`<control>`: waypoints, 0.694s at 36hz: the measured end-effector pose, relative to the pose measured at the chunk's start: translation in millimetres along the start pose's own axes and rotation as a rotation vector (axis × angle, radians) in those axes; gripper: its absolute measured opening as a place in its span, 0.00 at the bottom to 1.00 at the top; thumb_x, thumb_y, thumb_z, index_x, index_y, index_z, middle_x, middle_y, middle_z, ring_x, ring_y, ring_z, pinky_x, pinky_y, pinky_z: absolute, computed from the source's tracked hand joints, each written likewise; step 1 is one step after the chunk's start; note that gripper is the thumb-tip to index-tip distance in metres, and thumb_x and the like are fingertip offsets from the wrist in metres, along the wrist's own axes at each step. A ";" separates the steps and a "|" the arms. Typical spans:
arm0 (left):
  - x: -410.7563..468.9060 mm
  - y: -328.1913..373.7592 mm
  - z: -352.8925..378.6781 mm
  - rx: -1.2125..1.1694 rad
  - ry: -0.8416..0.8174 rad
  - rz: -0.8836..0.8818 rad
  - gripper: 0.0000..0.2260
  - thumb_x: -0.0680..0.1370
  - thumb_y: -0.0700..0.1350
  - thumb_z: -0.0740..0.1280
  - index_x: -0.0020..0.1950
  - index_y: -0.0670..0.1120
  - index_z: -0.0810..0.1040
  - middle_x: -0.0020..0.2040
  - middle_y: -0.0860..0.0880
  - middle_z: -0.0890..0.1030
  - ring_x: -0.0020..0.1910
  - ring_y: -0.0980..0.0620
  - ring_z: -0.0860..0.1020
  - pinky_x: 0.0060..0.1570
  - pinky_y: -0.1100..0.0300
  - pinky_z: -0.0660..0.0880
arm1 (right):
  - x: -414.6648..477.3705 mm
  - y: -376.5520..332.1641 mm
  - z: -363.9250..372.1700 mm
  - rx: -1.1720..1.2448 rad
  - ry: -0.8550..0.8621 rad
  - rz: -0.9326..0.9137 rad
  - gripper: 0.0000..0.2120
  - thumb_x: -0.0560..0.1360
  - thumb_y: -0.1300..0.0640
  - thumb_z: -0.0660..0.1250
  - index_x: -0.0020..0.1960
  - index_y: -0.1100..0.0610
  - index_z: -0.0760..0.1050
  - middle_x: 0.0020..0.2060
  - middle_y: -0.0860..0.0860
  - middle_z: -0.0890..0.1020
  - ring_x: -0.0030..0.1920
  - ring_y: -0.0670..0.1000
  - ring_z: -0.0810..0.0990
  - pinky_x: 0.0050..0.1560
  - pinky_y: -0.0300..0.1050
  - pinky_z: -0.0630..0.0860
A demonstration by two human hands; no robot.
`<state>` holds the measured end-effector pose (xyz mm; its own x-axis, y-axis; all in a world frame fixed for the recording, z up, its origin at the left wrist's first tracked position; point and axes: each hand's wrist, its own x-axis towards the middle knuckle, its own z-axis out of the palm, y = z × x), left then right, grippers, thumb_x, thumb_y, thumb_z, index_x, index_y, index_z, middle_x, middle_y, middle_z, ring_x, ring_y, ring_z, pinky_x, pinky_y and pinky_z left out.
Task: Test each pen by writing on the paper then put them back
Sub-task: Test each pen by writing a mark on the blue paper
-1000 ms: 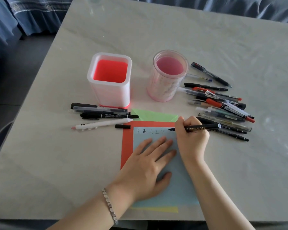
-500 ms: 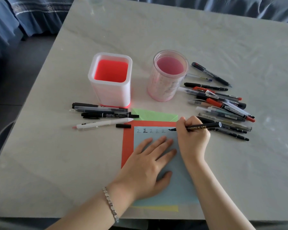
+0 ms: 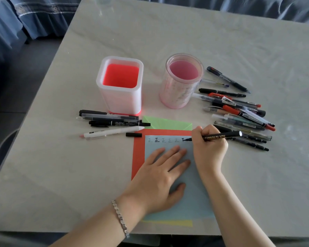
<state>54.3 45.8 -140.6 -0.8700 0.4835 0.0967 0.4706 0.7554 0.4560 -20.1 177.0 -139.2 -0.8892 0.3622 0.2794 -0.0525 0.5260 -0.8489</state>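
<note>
We are writing with the black pen [image 3: 219,136], our right hand [image 3: 210,148] clamped on its barrel, tip touching the blue paper [image 3: 189,196] at the end of the row of marks. Our left hand [image 3: 161,177] is lying flat and open, pinning the sheet; keeping it there should stop slipping. Our fingers are hiding the unfinished character's right part.

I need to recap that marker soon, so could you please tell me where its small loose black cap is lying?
In the head view, the small loose black cap lies on the table left of the red paper's top corner, just below the white pen's tip.
</note>
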 end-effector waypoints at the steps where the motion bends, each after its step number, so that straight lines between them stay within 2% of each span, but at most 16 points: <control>1: 0.0 0.0 0.0 -0.002 0.001 -0.001 0.22 0.73 0.53 0.60 0.64 0.48 0.75 0.69 0.48 0.72 0.71 0.51 0.65 0.70 0.54 0.55 | -0.1 0.2 0.1 0.010 -0.003 0.006 0.14 0.69 0.58 0.62 0.27 0.59 0.62 0.20 0.47 0.61 0.25 0.45 0.63 0.28 0.34 0.61; 4: 0.2 0.1 0.1 -0.004 0.008 0.002 0.22 0.73 0.53 0.60 0.64 0.47 0.76 0.68 0.47 0.72 0.70 0.51 0.66 0.70 0.54 0.56 | 0.2 0.7 0.9 0.000 -0.023 -0.004 0.16 0.68 0.57 0.62 0.27 0.63 0.63 0.20 0.48 0.63 0.25 0.43 0.63 0.29 0.34 0.61; 9: 0.6 -0.2 0.2 0.001 0.002 0.002 0.22 0.73 0.53 0.60 0.64 0.47 0.76 0.68 0.47 0.73 0.70 0.50 0.66 0.69 0.54 0.56 | 0.3 1.4 1.1 -0.027 -0.036 -0.017 0.16 0.68 0.56 0.62 0.27 0.63 0.64 0.21 0.50 0.64 0.25 0.43 0.64 0.29 0.33 0.62; 17: 0.5 -0.4 0.0 -0.004 0.006 0.003 0.22 0.73 0.53 0.60 0.64 0.47 0.76 0.68 0.47 0.72 0.70 0.51 0.66 0.70 0.54 0.56 | 0.1 1.1 -0.2 0.018 -0.026 -0.013 0.15 0.67 0.59 0.62 0.26 0.53 0.59 0.20 0.47 0.61 0.24 0.43 0.62 0.28 0.33 0.61; 21: 0.1 -0.1 0.2 0.000 0.003 0.002 0.22 0.73 0.53 0.60 0.64 0.48 0.76 0.68 0.48 0.72 0.70 0.51 0.66 0.70 0.54 0.56 | -0.1 2.4 0.3 0.005 -0.055 -0.022 0.14 0.67 0.58 0.62 0.26 0.55 0.61 0.20 0.47 0.62 0.25 0.43 0.63 0.29 0.33 0.61; 25: 0.0 -0.3 0.8 0.004 -0.004 0.000 0.22 0.73 0.54 0.60 0.65 0.48 0.75 0.68 0.48 0.72 0.70 0.51 0.65 0.70 0.54 0.56 | -0.7 2.5 0.3 -0.012 -0.058 -0.036 0.17 0.67 0.57 0.62 0.26 0.49 0.56 0.19 0.47 0.61 0.24 0.43 0.63 0.29 0.33 0.61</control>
<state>54.3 45.9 -141.5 -0.8697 0.4847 0.0934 0.4707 0.7573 0.4526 -19.8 177.8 -141.7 -0.9117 0.2978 0.2830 -0.0797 0.5475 -0.8330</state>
